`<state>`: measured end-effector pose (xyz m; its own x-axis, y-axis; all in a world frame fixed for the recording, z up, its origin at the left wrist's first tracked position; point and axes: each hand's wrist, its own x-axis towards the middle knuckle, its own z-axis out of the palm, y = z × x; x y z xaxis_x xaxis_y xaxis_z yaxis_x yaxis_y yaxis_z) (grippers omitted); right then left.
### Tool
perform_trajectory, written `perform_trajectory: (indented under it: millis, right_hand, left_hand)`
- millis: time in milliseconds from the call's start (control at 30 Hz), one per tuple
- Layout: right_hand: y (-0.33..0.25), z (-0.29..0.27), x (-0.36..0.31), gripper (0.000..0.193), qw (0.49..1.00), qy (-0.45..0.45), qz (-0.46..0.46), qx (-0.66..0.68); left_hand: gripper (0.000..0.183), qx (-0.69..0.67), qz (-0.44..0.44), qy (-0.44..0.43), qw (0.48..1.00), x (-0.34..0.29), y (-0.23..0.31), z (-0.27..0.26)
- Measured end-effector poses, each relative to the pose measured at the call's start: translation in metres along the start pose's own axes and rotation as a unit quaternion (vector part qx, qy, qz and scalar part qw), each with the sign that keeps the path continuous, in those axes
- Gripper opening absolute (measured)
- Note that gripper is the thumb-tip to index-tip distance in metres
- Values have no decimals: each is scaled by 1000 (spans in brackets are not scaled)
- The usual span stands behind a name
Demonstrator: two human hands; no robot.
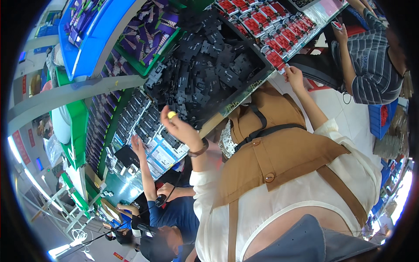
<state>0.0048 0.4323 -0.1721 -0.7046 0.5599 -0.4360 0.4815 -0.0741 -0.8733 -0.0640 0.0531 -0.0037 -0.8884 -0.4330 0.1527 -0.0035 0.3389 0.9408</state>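
Note:
My left hand (pixel 180 129) is raised over the near left edge of a bin (pixel 252 89) heaped with black plastic parts (pixel 205 65). Its fingers are apart, with nothing visible between them, and a yellow cover sits on one fingertip. Out to the right, my right hand (pixel 294 78) pinches the near corner of a red part with pale edging (pixel 275 60). That part lies at the near end of rows of similar red and silver parts (pixel 286 39) on the bench.
A green crate of purple parts (pixel 146 32) stands beyond the black heap, with a blue tray (pixel 89 35) farther left. Co-workers sit on both sides; one co-worker's hand (pixel 139 146) reaches over black pieces in rows (pixel 146 120). A curved grey rail (pixel 78 91) crosses the left.

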Motion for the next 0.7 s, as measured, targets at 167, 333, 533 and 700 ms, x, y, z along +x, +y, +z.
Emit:
perform_trajectory:
  millis: [167,333,533,700]
  right_hand:
    - [-67,-27,-37,23,997,18,-69,-5]
    - [-123,2,-82,21,988,-149,-6,51]
    - [-134,58,-110,22,933,-357,-39,-38]
    - [-150,110,-30,30,854,-166,-421,-255]
  left_hand:
    - [23,-195,-100,-150,964,-49,30,75]
    - [46,-501,-351,-334,717,-84,12,122]
    - [62,-599,-358,-216,683,-81,13,99]
    - [59,-582,-358,-103,723,-79,-3,59]
